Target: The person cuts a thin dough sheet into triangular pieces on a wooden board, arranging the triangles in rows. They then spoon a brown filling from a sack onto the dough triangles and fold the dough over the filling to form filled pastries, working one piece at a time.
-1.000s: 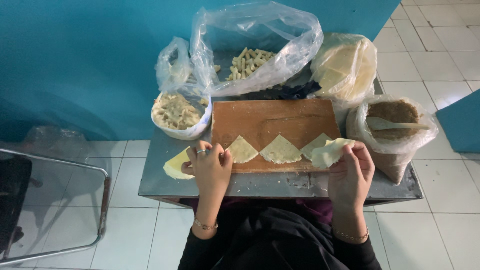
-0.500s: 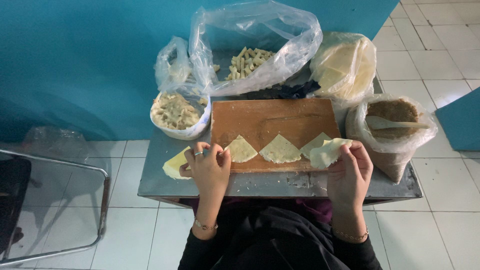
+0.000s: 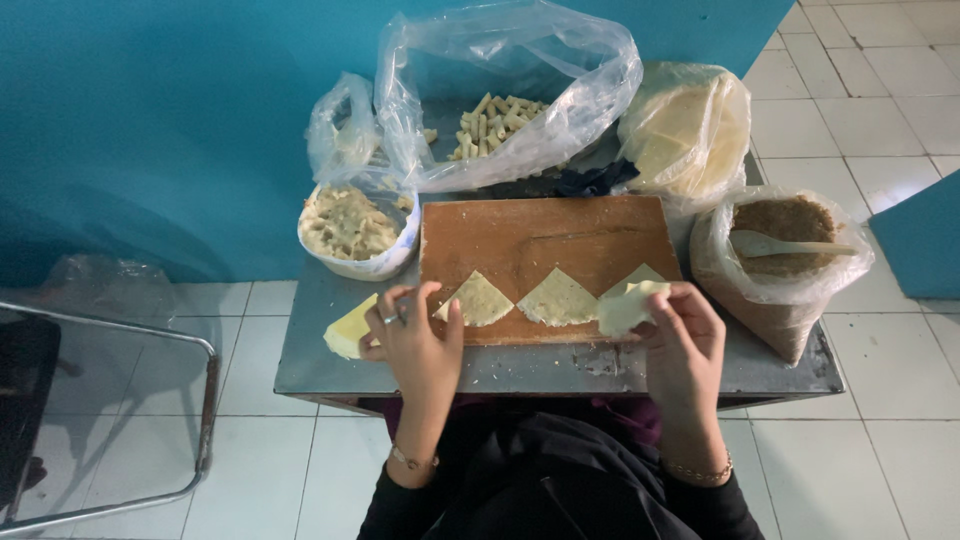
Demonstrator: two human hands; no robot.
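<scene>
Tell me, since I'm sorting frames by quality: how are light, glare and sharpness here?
Head view: dim, even light; glare on the clear plastic bag; soft shadow across the blue wall; right hand and its wrapper slightly soft; wooden board reasonably sharp; mild wide-angle bending at edges.

The scene is lit softly, and the light seems to come from above and from the right. The white floor tiles (image 3: 880, 90) at the top right look brightest. The blue wall (image 3: 150, 130) gets darker toward the left, and a dim patch is seen low on it. White shine is seen on the big clear plastic bag (image 3: 520, 70) at the far edge of the grey metal tabletop (image 3: 560, 370). A dull shine is seen on the tabletop's near edge. The brown wooden board (image 3: 550, 240) is seen sharply. The dark clothing (image 3: 540, 480) at the bottom is almost black, with little detail. Straight lines bend a little near the picture's edges.
</scene>
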